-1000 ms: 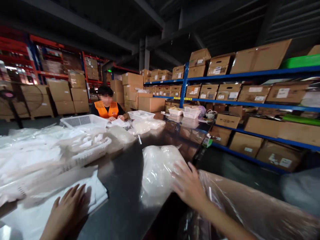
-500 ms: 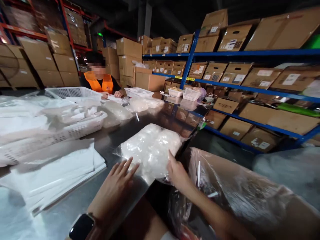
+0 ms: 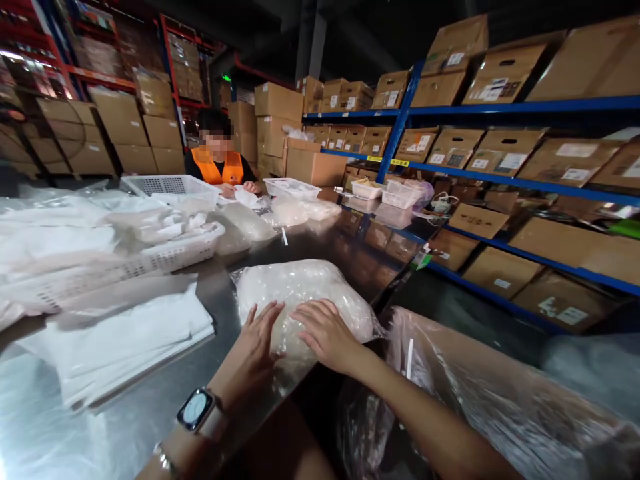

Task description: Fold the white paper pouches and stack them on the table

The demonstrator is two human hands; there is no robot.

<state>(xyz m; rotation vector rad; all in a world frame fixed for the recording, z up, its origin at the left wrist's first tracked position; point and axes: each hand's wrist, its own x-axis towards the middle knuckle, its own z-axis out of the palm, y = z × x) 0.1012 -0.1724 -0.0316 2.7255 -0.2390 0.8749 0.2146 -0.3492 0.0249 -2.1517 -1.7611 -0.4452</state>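
A clear plastic bag [image 3: 305, 280] packed with whitish, translucent contents lies on the dark shiny table [image 3: 220, 283] near its front edge. What exactly fills it I cannot make out. My left hand [image 3: 257, 347] rests against the bag's near left side, fingers spread and stretched out. On top of the near part lies my right hand [image 3: 327, 333], its fingers extended and flat on the plastic. A watch [image 3: 197, 410] is on my left wrist. Left of the hands, a stack of white sheets or flat bags [image 3: 135, 340] lies on the table.
White perforated baskets [image 3: 175, 250] with plastic-wrapped items stand at the left. Across the table sits a person in an orange vest [image 3: 217, 167]. A plastic-lined carton [image 3: 465, 373] is at my lower right. Blue shelving [image 3: 500, 170] with cartons runs along the right.
My right hand has moved left from the bag's right side onto its near part. The bag now lies wider and flatter. The view has swung slightly left.
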